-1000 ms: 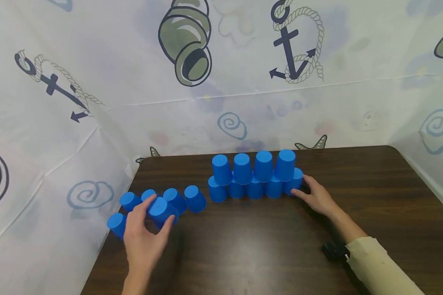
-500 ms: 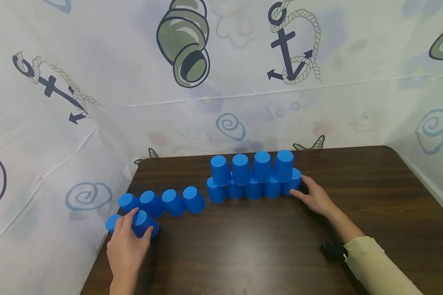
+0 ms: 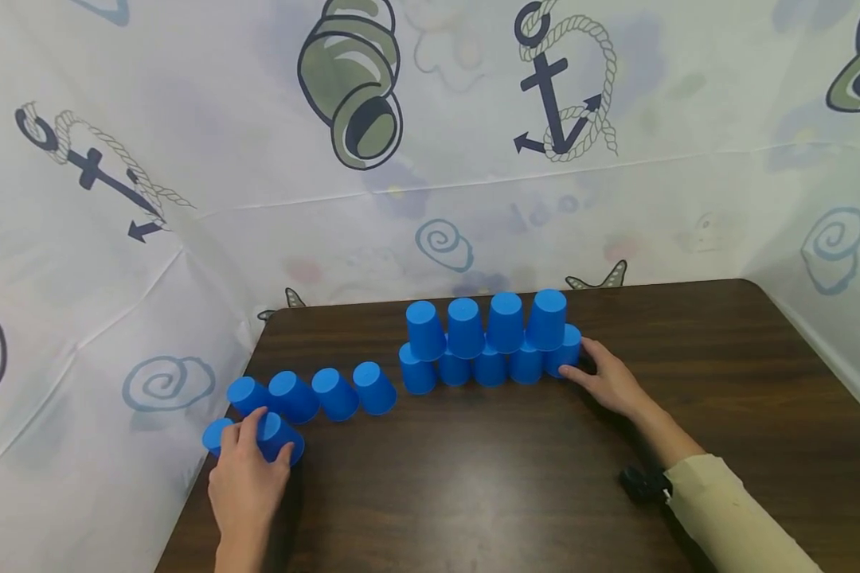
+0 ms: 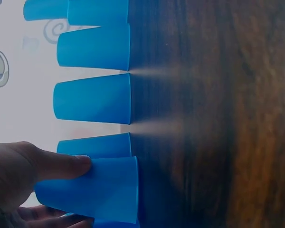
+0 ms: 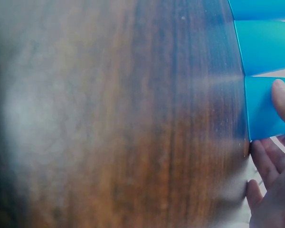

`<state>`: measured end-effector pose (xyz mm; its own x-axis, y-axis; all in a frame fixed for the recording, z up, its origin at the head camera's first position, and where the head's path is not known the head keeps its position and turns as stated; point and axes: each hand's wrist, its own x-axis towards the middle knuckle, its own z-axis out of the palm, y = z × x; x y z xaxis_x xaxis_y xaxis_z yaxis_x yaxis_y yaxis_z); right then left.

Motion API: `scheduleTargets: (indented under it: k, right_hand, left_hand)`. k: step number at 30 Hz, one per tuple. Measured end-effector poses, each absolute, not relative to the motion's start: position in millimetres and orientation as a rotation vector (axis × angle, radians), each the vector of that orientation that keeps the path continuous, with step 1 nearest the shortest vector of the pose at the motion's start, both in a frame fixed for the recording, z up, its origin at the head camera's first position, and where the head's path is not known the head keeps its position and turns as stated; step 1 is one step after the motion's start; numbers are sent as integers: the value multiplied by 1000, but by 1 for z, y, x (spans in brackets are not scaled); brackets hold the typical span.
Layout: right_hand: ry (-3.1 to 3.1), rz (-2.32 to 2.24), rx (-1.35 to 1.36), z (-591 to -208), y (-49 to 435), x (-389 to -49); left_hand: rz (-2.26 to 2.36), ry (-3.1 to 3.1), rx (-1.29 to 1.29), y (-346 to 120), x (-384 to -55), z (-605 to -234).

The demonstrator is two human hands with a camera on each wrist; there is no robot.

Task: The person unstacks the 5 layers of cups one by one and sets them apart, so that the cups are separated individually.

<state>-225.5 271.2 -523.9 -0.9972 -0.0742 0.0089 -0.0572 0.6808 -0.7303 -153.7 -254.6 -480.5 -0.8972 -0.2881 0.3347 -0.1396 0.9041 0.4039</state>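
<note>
At the table's left side my left hand [image 3: 247,485] grips an upside-down blue plastic cup [image 3: 281,438], thumb on one side and fingers on the other. In the left wrist view that cup [image 4: 90,190] stands rim down, with the thumb [image 4: 69,166] along its wall. Another blue cup [image 3: 217,435] is partly hidden behind this hand. My right hand [image 3: 609,383] holds the rightmost bottom cup [image 3: 563,352] of a two-tier row; its thumb [image 5: 283,99] lies on the cup's front. Several upside-down cups form the upper tier [image 3: 505,322], bridging the lower ones.
Several single blue cups [image 3: 334,394] stand upside down in a slanting line between the left hand and the tiers. The dark wood table [image 3: 473,477] ends at a patterned white cloth [image 3: 330,239] behind and at the left.
My left hand has carried its cup left and toward me, from in front of the single cups down to the table near the left edge. The right hand stays at the end cup.
</note>
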Motion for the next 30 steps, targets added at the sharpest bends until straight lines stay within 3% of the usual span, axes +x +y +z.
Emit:
scheduleTargets:
  k: [20, 30]
  right_hand:
    - [2856, -1209, -96, -522, 270, -226]
    - [2856, -1218, -106, -523, 272, -227]
  left_hand:
    - [-443, -2645, 330, -254, -158, -483]
    - [-383, -2536, 249, -243, -149, -459]
